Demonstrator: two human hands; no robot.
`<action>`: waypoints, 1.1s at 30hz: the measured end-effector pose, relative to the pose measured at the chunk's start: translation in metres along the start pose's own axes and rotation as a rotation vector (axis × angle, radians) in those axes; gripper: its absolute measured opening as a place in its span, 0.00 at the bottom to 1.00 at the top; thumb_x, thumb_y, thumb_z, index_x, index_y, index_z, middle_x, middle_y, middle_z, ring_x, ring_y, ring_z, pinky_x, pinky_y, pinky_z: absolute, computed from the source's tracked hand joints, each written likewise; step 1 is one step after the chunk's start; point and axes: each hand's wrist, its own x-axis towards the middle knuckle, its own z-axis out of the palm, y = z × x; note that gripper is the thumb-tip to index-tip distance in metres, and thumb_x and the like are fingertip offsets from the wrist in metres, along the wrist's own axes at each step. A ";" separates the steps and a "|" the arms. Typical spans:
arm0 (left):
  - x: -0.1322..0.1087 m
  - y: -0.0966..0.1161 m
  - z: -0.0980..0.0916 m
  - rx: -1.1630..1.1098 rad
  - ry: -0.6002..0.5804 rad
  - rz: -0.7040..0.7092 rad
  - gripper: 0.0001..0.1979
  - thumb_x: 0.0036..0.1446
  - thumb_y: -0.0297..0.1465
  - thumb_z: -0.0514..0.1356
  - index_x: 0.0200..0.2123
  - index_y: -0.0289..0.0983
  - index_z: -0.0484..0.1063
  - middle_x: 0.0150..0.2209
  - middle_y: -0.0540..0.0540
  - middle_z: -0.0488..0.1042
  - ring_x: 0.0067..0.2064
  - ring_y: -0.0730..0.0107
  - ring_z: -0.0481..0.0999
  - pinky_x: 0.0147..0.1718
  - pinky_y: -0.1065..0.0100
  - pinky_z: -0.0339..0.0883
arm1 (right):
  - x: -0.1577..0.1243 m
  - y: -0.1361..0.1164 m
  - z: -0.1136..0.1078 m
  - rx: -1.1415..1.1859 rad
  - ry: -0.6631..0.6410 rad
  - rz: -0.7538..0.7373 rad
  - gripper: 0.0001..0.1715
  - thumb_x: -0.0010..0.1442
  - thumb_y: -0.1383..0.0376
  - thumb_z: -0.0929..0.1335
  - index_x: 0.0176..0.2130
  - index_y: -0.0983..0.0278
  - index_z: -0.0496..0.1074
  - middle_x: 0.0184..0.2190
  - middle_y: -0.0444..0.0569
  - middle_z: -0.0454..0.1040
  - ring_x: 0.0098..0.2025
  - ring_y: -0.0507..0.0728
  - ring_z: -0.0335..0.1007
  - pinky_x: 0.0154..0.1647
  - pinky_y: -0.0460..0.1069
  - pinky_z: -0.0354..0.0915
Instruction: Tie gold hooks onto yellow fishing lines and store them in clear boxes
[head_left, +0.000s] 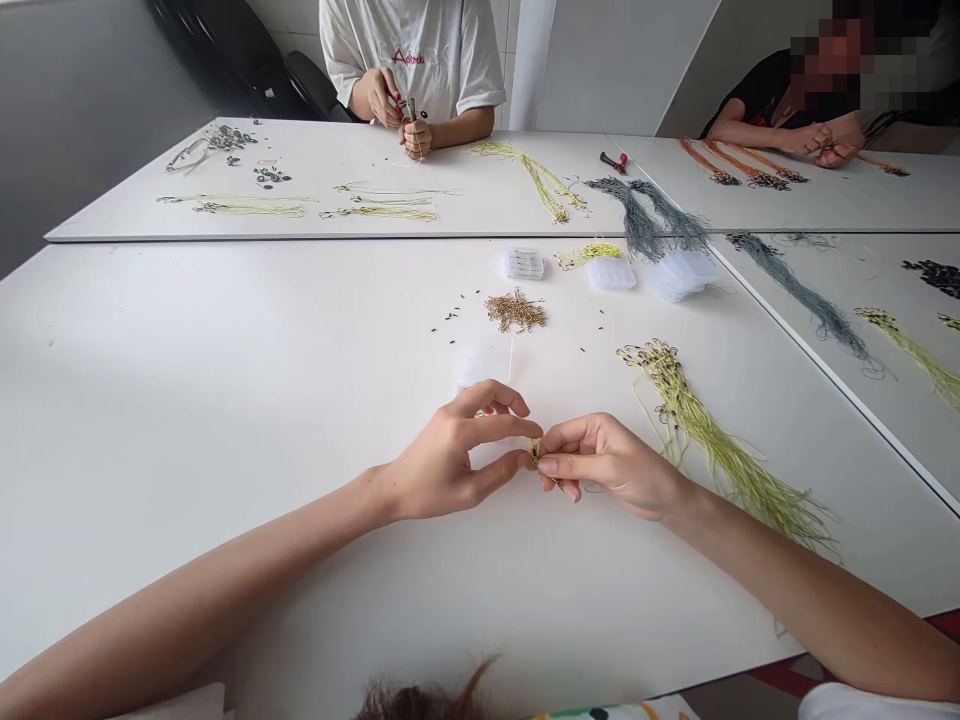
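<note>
As L hand (450, 455), R hand (611, 462) pinch brass bit (534, 453), green cords (712, 450) lie just right.

My white table (150, 420) carries yellow-green cords with black beads (712, 440) to the right, and farther off a brass-coloured wire heap (516, 312) and clear plastic boxes (611, 272).

On the table (225, 420), cord bundle (712, 450) right of the hands (536, 455), plastic boxes (611, 273) beyond
</note>
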 end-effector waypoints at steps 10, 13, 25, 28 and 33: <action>-0.002 -0.002 0.002 0.014 -0.011 0.026 0.13 0.60 0.26 0.58 0.48 0.38 0.74 0.47 0.40 0.66 0.46 0.63 0.69 0.46 0.60 0.68 | 0.000 0.001 -0.003 -0.030 0.043 0.076 0.13 0.54 0.60 0.74 0.36 0.67 0.77 0.26 0.48 0.76 0.18 0.47 0.60 0.23 0.47 0.58; -0.002 -0.003 0.003 0.038 -0.020 0.050 0.14 0.59 0.26 0.58 0.49 0.39 0.74 0.47 0.40 0.66 0.47 0.63 0.69 0.47 0.59 0.66 | -0.001 0.000 -0.003 -0.018 0.029 0.085 0.15 0.53 0.61 0.74 0.38 0.66 0.74 0.26 0.48 0.77 0.18 0.46 0.59 0.22 0.46 0.57; -0.002 0.006 0.007 0.230 -0.172 0.113 0.11 0.62 0.28 0.56 0.43 0.42 0.77 0.50 0.40 0.66 0.51 0.58 0.64 0.50 0.54 0.59 | 0.000 0.001 0.000 0.048 -0.018 0.068 0.20 0.52 0.65 0.75 0.33 0.62 0.60 0.23 0.42 0.73 0.26 0.51 0.69 0.21 0.43 0.57; -0.001 0.008 0.008 0.234 -0.176 0.103 0.10 0.63 0.29 0.55 0.41 0.42 0.78 0.51 0.41 0.65 0.52 0.58 0.63 0.51 0.54 0.58 | 0.000 0.002 0.000 0.042 -0.027 0.067 0.19 0.53 0.65 0.75 0.36 0.62 0.62 0.24 0.43 0.73 0.27 0.52 0.70 0.20 0.43 0.57; -0.002 0.010 0.008 0.234 -0.196 0.092 0.10 0.63 0.28 0.56 0.38 0.42 0.79 0.52 0.41 0.64 0.54 0.57 0.60 0.51 0.54 0.58 | 0.000 0.002 0.000 0.042 -0.046 0.063 0.19 0.53 0.65 0.75 0.36 0.63 0.62 0.24 0.43 0.73 0.27 0.51 0.70 0.21 0.43 0.58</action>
